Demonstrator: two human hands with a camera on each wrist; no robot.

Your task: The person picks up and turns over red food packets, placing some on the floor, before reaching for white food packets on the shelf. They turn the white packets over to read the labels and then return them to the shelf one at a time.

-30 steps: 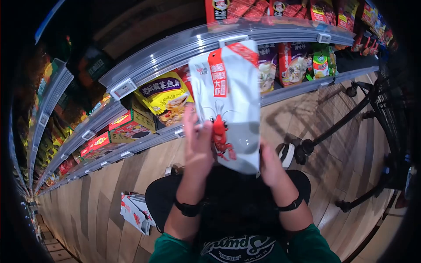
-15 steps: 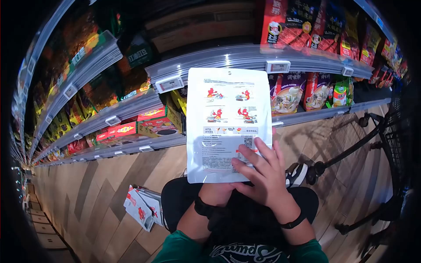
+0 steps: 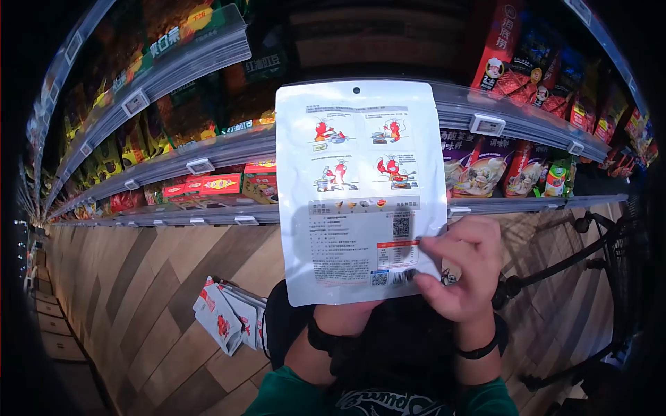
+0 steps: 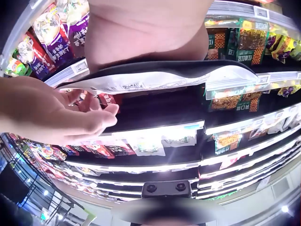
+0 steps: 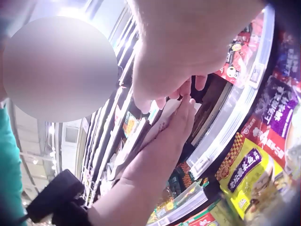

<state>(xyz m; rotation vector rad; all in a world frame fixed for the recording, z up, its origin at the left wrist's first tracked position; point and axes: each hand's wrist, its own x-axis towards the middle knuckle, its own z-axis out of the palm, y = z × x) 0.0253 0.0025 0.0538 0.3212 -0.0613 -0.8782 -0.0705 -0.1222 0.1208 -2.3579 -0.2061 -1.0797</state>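
A white foil pouch (image 3: pixel 361 180) faces me with its printed back: cartoon crayfish panels, small text and codes, a hang hole at the top. My left hand (image 3: pixel 343 317) bears it from behind and below; the pouch hides most of that hand in the head view. In the right wrist view the left hand's fingers (image 5: pixel 181 125) lie straight along the pouch's far side. My right hand (image 3: pixel 465 267) is at the lower right edge, its loosely bent fingertips and thumb in front of the barcode area. The left wrist view shows the right hand (image 4: pixel 70 113) beside the pouch's face.
Several similar white pouches (image 3: pixel 225 315) lie on the wooden floor (image 3: pixel 159 298) at lower left. Store shelves (image 3: pixel 201 166) with bags and boxes curve round the front and left. A black wheeled cart (image 3: pixel 576 277) stands to the right.
The pouch has been turned from its crayfish front to its printed back. My left hand has gone from its side to beneath it. My right fingers, spread over the print, have drawn back rightward.
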